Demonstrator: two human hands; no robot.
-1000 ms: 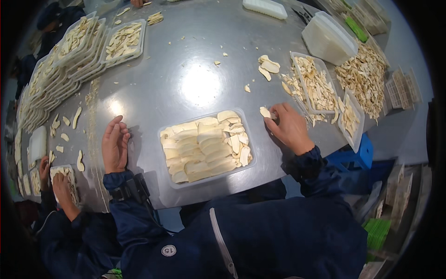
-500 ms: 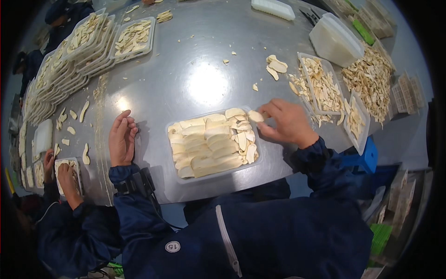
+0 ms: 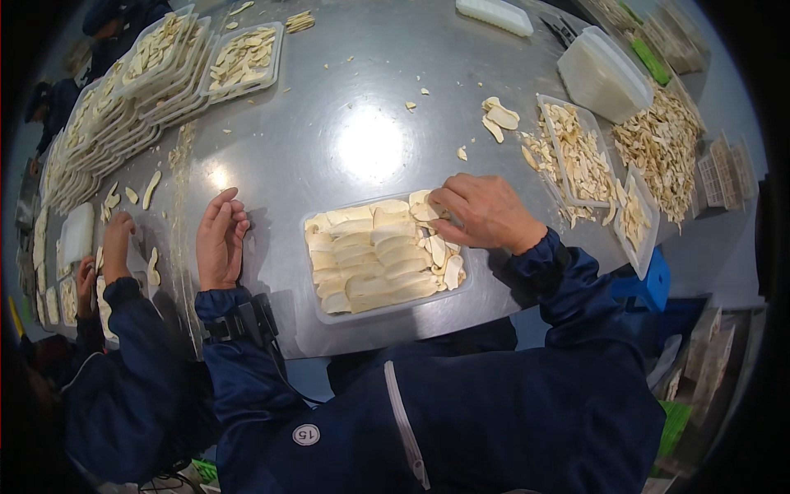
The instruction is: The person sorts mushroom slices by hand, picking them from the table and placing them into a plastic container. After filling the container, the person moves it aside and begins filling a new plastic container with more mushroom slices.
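Note:
A clear plastic tray [image 3: 319, 310] lies in front of me on the metal table. Overlapping rows of long, pale slices [image 3: 362, 247], which look like dried mushroom, fill most of it, with smaller pieces along the right side. Over the tray's far right corner, my right hand [image 3: 485, 212] pinches a pale slice [image 3: 426, 206] between thumb and fingers, against the pieces there. To the left of the tray, my left hand [image 3: 220, 240] rests on its side with loosely curled fingers, holding nothing.
At right stand a tray of small pieces [image 3: 576, 156], a loose heap [image 3: 658, 144] and a stack of white trays [image 3: 605, 74]. Filled trays [image 3: 132, 103] are stacked at far left. A co-worker's hands [image 3: 117, 243] are at the left, near scattered slices.
My right hand has moved left, bringing its slice from outside the tray's right edge onto the far right corner. The co-worker's hand at left has reached farther across the table.

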